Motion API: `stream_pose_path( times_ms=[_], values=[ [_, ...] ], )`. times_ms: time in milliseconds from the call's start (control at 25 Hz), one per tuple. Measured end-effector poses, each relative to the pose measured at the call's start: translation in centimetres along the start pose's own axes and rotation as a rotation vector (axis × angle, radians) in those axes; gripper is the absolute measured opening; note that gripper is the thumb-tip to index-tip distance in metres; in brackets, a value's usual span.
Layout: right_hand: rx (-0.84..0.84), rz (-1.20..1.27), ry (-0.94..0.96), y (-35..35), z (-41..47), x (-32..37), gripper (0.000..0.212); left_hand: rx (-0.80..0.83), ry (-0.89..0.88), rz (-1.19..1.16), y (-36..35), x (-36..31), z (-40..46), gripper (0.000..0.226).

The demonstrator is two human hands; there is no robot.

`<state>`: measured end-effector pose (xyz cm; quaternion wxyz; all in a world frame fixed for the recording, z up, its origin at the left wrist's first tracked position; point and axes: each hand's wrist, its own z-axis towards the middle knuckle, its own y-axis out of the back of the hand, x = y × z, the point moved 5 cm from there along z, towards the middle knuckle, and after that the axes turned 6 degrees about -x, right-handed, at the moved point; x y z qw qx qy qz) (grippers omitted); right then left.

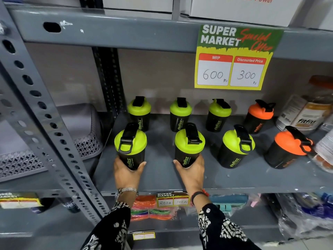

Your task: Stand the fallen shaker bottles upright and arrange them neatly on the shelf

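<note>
Black shaker bottles stand upright in two rows on the grey shelf [162,179]. My left hand [126,173] grips the base of the front-left green-lidded shaker [130,145]. My right hand [191,173] grips the base of the front-middle green-lidded shaker [189,144]. A third green-lidded shaker [236,147] and an orange-lidded shaker [288,150] continue the front row to the right. Behind them stand three green-lidded shakers [139,112], [180,113], [219,114] and an orange-lidded one [258,115].
A price sign [234,58] hangs from the shelf above. White tubs [302,114] and packets crowd the shelf's right end. A slotted steel upright [45,112] rises at the left, with a grey basket [54,141] behind it. Bagged goods lie on the shelf below.
</note>
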<state>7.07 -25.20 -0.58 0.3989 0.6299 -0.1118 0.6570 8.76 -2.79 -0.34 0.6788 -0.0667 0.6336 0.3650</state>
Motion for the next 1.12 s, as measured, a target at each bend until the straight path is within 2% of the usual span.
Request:
stream_pose_path(
  times_ms=[880,1040,1120],
  values=[
    [0.057,-0.013,-0.02,-0.3,0.2,-0.5,0.074,0.033,-0.014,-0.004,-0.4,0.3,-0.1,0.082],
    [0.113,-0.014,-0.021,0.0,0.3,-0.3,0.092,0.079,-0.015,0.011,-0.1,0.0,-0.5,0.095],
    [0.13,-0.052,-0.022,0.6,-0.6,-0.4,0.102,0.05,0.0,0.081,0.7,0.2,-1.9,0.101]
  ],
)
